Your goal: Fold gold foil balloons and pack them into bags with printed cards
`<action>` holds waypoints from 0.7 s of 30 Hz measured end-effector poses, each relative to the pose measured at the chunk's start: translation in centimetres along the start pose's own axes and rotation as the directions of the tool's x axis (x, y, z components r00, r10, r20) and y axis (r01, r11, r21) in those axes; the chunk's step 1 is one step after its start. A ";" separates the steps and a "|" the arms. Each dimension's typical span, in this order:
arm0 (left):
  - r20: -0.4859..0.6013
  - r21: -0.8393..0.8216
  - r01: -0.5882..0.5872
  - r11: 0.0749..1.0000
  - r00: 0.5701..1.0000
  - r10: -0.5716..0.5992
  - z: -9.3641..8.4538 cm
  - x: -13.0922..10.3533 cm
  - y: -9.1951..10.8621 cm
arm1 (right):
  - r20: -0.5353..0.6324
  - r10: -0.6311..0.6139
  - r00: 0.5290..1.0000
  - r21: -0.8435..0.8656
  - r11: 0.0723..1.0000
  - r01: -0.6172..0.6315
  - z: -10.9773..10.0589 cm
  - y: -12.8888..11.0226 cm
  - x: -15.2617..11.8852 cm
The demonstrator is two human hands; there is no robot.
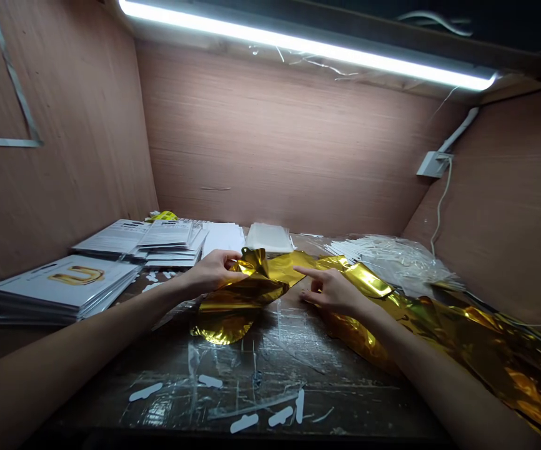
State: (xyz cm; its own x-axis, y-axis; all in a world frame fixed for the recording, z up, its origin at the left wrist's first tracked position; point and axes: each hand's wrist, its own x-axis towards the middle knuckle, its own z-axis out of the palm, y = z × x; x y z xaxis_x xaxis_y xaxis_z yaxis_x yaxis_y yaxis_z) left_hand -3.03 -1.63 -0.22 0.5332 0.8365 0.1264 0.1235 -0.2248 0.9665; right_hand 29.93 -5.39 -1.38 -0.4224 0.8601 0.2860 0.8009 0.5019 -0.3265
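A crumpled gold foil balloon point(242, 300) lies in the middle of the worktable. My left hand point(214, 270) pinches its upper folded edge between thumb and fingers. My right hand point(331, 290) rests on the foil just to the right, index finger stretched out and pointing left along the sheet, the other fingers curled. Both forearms reach in from the bottom corners.
A pile of more gold foil balloons point(486, 344) fills the right side. Stacks of white printed cards point(59, 284) sit at the left, clear bags point(269, 237) at the back, white straws point(383, 253) in plastic back right. White sticker strips point(245, 422) lie on the taped table front.
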 end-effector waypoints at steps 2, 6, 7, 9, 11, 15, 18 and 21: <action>0.092 0.045 -0.055 0.997 0.994 0.050 0.4 -0.2 0.0 | -0.012 -0.055 0.998 -0.029 0.998 0.055 0.9 -0.7 0.0; 0.090 0.162 -0.182 0.970 0.981 0.169 1.9 -0.9 0.7 | -0.136 -0.163 0.977 -0.186 0.973 0.136 1.9 -2.3 -0.3; 0.069 0.188 -0.215 0.958 0.976 0.205 2.4 -1.1 0.9 | -0.176 -0.191 0.966 -0.237 0.960 0.147 1.9 -2.8 -0.5; 0.040 0.231 -0.257 0.938 0.966 0.255 3.2 -1.3 1.1 | -0.212 -0.257 0.943 -0.293 0.937 0.190 1.8 -3.6 -1.0; 0.018 0.251 -0.276 0.928 0.960 0.280 3.8 -1.5 1.2 | -0.203 -0.318 0.926 -0.291 0.923 0.253 1.4 -4.5 -1.5; -0.023 0.238 -0.281 0.930 0.955 0.295 4.1 -1.8 1.2 | -0.327 -0.362 0.873 -0.117 0.932 0.343 0.9 -5.9 -2.2; 0.002 0.140 -0.278 0.950 0.960 0.281 3.7 -1.9 1.2 | -0.539 -0.141 0.830 0.207 0.934 0.293 0.7 -6.0 -1.8; -0.020 0.115 -0.231 0.966 0.972 0.235 3.1 -1.7 0.9 | -0.421 0.211 0.882 0.563 0.824 0.071 0.7 -4.6 -0.6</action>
State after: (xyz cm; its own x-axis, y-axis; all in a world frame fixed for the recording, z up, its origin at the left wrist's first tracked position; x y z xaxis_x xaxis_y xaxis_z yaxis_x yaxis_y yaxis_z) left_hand -1.18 -4.78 -0.21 0.5302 0.7701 0.3547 0.0922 -0.4683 0.8788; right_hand 26.20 -8.21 -0.64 -0.0251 0.8264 0.5625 0.3908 0.5260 -0.7554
